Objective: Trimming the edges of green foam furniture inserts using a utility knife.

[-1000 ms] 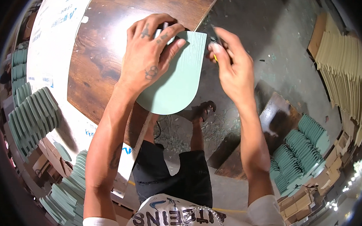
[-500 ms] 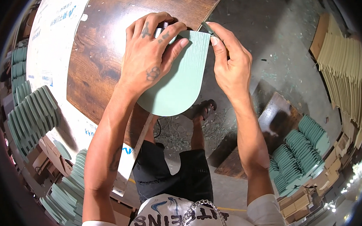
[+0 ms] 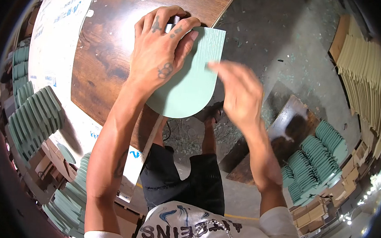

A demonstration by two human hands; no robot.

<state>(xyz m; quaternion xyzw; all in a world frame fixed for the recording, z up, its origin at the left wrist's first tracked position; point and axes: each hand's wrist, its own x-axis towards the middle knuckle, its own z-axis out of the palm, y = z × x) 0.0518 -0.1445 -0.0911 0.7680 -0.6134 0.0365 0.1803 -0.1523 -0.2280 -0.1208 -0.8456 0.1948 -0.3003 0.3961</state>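
**Left hand pinning green panel at table edge**

I am watching the left hand (image 3: 161, 54) pressing flat on a pale green panel (image 3: 192, 81), square at one end and rounded at the other. The fingers are spread, not curled round anything, and something small and pale is showing between them; I cannot tell what. The panel is lying at the near right edge of the dark wooden table (image 3: 104, 55), its rounded end overhanging toward the floor. The right hand (image 3: 238, 95) is hovering blurred just beside the panel's right edge, empty as far as I can tell. My judgement: keeping the palm's weight over the supported part is stopping the overhang from tipping.
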